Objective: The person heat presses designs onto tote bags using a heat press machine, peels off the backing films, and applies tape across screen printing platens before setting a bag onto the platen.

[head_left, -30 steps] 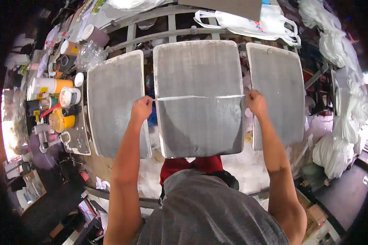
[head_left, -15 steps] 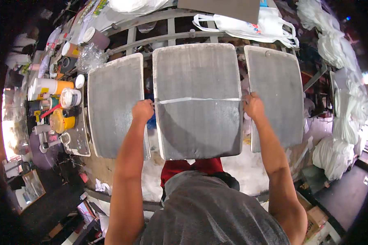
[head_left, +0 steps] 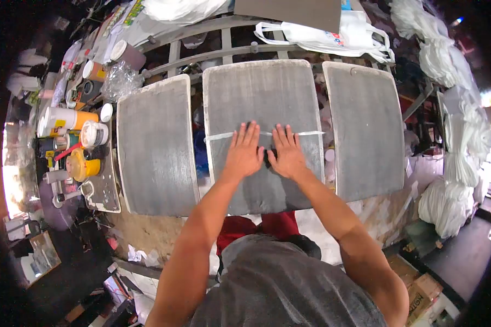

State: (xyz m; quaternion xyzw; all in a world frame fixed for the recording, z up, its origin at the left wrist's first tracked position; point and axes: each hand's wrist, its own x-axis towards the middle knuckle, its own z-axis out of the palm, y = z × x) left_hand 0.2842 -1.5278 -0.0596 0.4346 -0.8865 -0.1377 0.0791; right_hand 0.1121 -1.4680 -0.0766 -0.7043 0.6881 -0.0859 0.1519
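Note:
A thin whitish strip (head_left: 311,133) runs across the middle grey board (head_left: 259,87), its ends reaching both side edges. On its left half my left hand (head_left: 245,151) lies flat, fingers stretched out over the strip. My right hand (head_left: 287,152) lies flat beside it, fingertips also on the strip, thumbs close together. Parts of the strip are hidden under the fingers. Grey boards of similar look stand on either side, a left board (head_left: 155,147) and a right board (head_left: 365,131).
Tubs, including a yellow tub (head_left: 82,164) and a white-lidded tub (head_left: 94,134), crowd the left side. A white bag (head_left: 333,38) lies behind the boards on a metal frame (head_left: 227,41). Bundled white bags (head_left: 446,207) hang at right.
Both hands have let go of the strip's ends at the board's edges and moved inward, opening flat onto the middle board. The strip stays across it.

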